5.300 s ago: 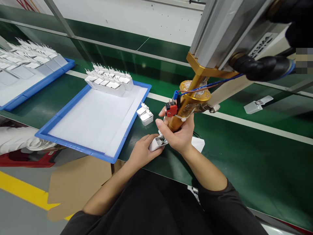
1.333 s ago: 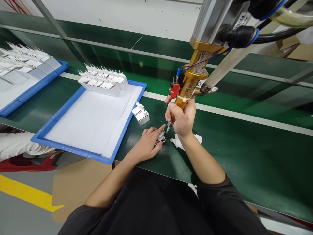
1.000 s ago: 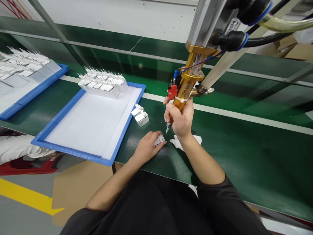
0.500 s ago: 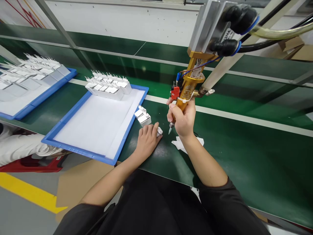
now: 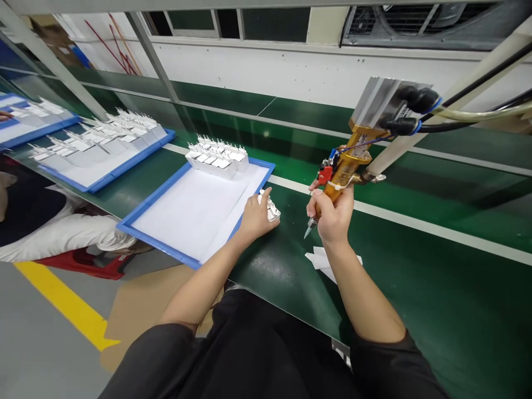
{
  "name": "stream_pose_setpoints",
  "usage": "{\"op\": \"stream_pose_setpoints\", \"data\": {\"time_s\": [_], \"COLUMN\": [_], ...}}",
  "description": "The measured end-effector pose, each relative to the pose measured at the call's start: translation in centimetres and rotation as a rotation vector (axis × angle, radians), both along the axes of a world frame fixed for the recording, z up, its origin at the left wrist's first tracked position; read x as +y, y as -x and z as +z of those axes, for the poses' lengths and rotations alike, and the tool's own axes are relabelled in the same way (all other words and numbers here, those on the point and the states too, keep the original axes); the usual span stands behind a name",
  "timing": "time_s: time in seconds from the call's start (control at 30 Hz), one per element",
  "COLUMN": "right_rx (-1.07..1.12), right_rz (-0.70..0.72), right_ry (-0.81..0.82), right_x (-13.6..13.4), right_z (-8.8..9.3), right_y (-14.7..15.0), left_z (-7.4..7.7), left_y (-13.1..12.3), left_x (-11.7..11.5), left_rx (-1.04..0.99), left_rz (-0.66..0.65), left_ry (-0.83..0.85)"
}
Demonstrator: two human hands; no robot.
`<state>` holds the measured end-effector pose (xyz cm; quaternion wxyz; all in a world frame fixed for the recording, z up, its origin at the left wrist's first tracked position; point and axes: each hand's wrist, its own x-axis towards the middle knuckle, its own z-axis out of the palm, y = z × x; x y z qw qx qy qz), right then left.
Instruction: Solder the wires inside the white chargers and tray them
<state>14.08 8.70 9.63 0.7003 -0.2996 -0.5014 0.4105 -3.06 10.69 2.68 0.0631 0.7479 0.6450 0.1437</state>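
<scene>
My left hand (image 5: 255,217) is closed round a short row of small white housings (image 5: 272,210) on the bench, just right of the tray. Its thumb and fingers span the row, and the palm hides part of it. In my right hand (image 5: 336,215) is a gold dispensing gun (image 5: 344,169) with a silver cylinder on top. The gun tilts, its pale tapered nozzle (image 5: 308,230) pointing down a little above the bench. Below the right wrist lies a crumpled white paper (image 5: 321,259).
A blue tray (image 5: 156,254) lined with white holds rows of white housings (image 5: 218,158) at its far end. Further left stands another loaded blue tray (image 5: 100,184). Hoses (image 5: 477,117) run right from the gun. A person's white-clad leg (image 5: 95,233) shows at left.
My left hand has shifted from a single white housing to round the row beside the tray. The right hand keeps holding the gun. The head view has tilted up and turned left.
</scene>
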Motion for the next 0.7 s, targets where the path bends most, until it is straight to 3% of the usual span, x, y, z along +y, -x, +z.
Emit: {"op": "stream_pose_setpoints", "data": {"time_s": [0.13, 0.3, 0.37, 0.43, 0.57, 0.7], "right_rx": [-0.011, -0.005, -0.007, -0.013, -0.024, 0.004], "right_rz": [-0.013, -0.009, -0.014, -0.025, -0.032, -0.057], "right_ry": [-0.001, -0.002, 0.01, 0.031, 0.06, 0.081], "right_x": [0.1, 0.2, 0.2, 0.1, -0.1, 0.1], "right_z": [-0.3, -0.5, -0.6, -0.6, -0.7, -0.9], "right_y": [-0.2, -0.2, -0.1, -0.1, -0.2, -0.5], "left_z": [2.2, 6.4, 7.4, 7.7, 7.5, 7.0], "left_y": [1.0, 5.6, 7.6, 9.2, 11.8, 15.0], "left_x": [-1.6, -3.7, -4.2, -4.5, -4.7, -3.3], "left_rx": [-0.243, -1.215, -1.549, -1.752, -1.879, -1.702], "left_rz": [-0.001, -0.042, -0.061, -0.063, -0.045, 0.004], "left_ry": [0.108, 0.423, 0.466, 0.455, 0.398, 0.288]}}
